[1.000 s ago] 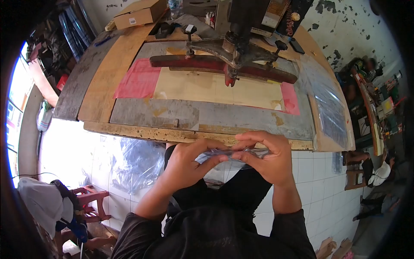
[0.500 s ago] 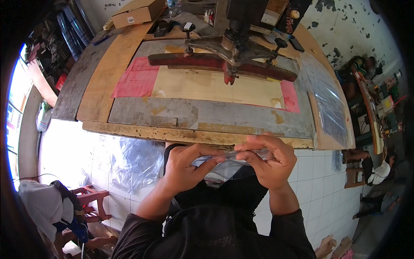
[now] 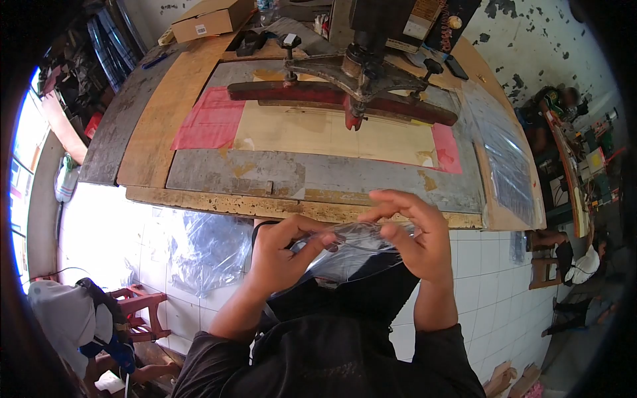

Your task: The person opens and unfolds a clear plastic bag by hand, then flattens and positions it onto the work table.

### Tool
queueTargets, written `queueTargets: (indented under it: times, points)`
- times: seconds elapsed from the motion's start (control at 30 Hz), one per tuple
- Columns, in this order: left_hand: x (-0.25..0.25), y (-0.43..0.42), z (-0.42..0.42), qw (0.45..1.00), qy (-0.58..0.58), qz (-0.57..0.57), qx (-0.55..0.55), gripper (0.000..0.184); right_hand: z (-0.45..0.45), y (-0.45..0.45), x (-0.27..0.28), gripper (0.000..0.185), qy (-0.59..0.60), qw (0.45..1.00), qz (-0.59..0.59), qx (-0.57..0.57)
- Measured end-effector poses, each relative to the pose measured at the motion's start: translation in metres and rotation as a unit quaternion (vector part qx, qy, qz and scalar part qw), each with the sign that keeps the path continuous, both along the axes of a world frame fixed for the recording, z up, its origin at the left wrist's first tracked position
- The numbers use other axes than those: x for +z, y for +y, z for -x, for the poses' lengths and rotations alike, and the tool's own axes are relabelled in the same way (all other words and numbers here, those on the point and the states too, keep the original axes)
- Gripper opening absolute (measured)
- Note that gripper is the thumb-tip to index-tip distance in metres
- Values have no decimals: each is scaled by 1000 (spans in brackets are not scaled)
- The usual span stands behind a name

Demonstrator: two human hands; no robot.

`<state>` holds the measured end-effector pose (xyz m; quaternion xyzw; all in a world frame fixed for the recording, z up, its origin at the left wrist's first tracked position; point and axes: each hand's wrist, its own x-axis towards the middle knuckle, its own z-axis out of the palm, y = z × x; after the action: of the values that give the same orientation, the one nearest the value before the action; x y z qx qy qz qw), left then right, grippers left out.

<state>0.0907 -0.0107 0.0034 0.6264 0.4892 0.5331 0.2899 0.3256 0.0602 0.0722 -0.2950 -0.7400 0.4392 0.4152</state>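
Observation:
A clear plastic sheet hangs over my lap, just in front of the worktable's near edge. My left hand pinches its left part between thumb and fingers. Beside its right part is my right hand, thumb and fingers apart, close to the plastic. Beyond the hands, a machine's long red bar sits over a cream strip with pink pieces at its ends, on a grey plate.
A cardboard box and a phone lie on the table. Wrapped plastic covers its right side. More plastic lies below on the left. Other people sit at the lower left and far right, near a red stool.
My right hand's thumb and fingers have spread apart, and the hand has shifted slightly. The left hand has moved a little left, and more of the plastic shows between the hands.

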Motion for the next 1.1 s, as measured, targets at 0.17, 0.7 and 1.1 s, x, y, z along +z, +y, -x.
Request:
queueTargets:
  times: [0.17,0.7,1.1]
  points:
    - [7,-2,11,996,-50,74,-9,14,-6,4,-11,30,-95,995,-30,21]
    - [24,9,21,999,-9,3,49,3,-6,3,-6,9,-180,979,-94,-5]
    - [17,28,40,992,-98,28,79,12,-51,33,-25,28,-104,993,47,-9]
